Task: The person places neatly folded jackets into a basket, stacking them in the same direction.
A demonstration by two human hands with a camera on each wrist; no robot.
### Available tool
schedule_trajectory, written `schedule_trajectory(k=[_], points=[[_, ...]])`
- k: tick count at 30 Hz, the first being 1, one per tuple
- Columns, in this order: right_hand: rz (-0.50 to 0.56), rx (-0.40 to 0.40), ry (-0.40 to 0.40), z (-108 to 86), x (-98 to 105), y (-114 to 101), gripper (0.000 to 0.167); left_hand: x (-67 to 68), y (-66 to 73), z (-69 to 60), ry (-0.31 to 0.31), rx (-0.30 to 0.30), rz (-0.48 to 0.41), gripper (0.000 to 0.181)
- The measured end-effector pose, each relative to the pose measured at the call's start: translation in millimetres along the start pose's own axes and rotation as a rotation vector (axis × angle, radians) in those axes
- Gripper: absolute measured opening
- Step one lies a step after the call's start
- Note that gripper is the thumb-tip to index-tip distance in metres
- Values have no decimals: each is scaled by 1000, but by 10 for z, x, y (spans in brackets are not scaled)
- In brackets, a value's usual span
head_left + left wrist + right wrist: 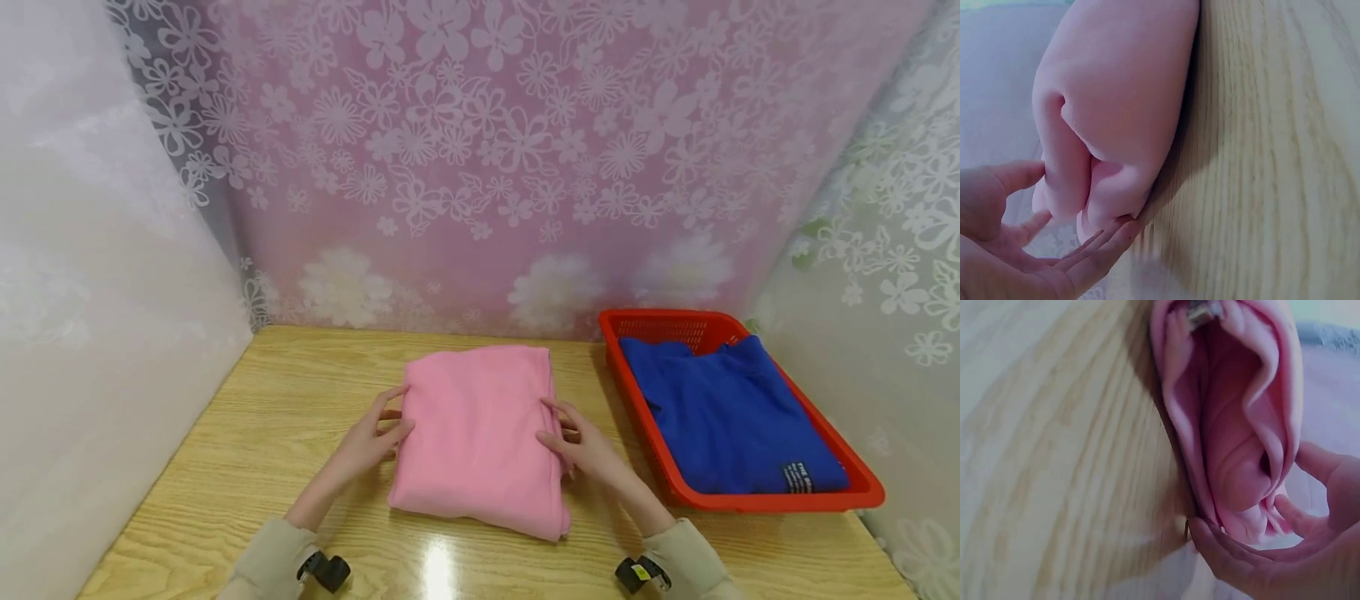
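A folded pink garment (480, 442) lies on the wooden table in the head view, its layers stacked into a thick rectangle. My left hand (375, 433) holds its left side, thumb on the top and fingers at the lower edge. In the left wrist view, rounded folds of the garment (1116, 94) face the left hand (1041, 250). On the opposite side my right hand (577, 442) grips the garment the same way. The right wrist view shows wavy open layers of the garment (1229, 425) with a small label near the top, beside the right hand (1285, 550).
To the right stands a red plastic basket (652, 446) with a folded blue garment (735, 417) inside, bearing a dark printed patch. The wooden table (300, 392) meets flower-patterned sheeting (465, 167) at the back and both sides.
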State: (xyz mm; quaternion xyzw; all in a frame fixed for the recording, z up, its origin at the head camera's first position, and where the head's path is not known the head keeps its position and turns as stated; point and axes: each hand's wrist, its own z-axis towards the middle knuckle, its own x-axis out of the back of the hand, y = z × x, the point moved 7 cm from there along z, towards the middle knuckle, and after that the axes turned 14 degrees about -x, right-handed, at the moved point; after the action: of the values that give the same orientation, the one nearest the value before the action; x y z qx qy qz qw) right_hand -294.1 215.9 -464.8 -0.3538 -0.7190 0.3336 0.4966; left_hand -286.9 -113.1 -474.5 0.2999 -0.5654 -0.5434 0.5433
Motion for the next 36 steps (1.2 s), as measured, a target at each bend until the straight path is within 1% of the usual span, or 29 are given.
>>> schedule_trajectory(k=[2,3,5,7,9,12,14,18,21,24,26,28,30,33,36], points=[[59,-39,-40,-5,-21,50,65,9,-47,-12,5,34,-87,65],[89,-59,-57,-12,-35,69,65,10,-67,-23,-5,44,-132,66],[161,-109,-79,-27,-63,110,66,12,-106,-41,-32,55,-195,70],[227,-135,-102,-33,-89,135,67,10,-135,-55,-77,51,-222,72],[264,-153,-106,-29,-97,149,67,2,-147,-61,-116,42,-229,74],[313,-161,-128,-15,-113,168,68,-6,-171,-60,-142,42,-223,74],[336,-163,-146,-14,-125,173,69,-20,-185,-61,-150,43,-235,73],[355,-168,-182,-31,-145,170,70,-49,-211,-54,-142,43,-280,73],[382,-181,-190,-48,-151,149,72,-58,-216,-45,-119,34,-307,74],[435,-191,-200,-53,-170,127,73,-53,-213,-41,-114,12,-318,75],[475,-203,-202,-55,-179,135,72,-59,-205,-34,-123,-3,-325,75],[513,-205,-216,-58,-192,147,72,-63,-193,-24,-136,-21,-315,74],[537,-203,-228,-65,-200,158,72,-55,-184,-16,-134,-28,-299,73],[553,-182,-257,-80,-214,154,73,-30,-172,-19,-119,-31,-269,70],[564,-181,-257,-101,-213,150,74,-21,-160,-31,-112,-34,-274,68]])
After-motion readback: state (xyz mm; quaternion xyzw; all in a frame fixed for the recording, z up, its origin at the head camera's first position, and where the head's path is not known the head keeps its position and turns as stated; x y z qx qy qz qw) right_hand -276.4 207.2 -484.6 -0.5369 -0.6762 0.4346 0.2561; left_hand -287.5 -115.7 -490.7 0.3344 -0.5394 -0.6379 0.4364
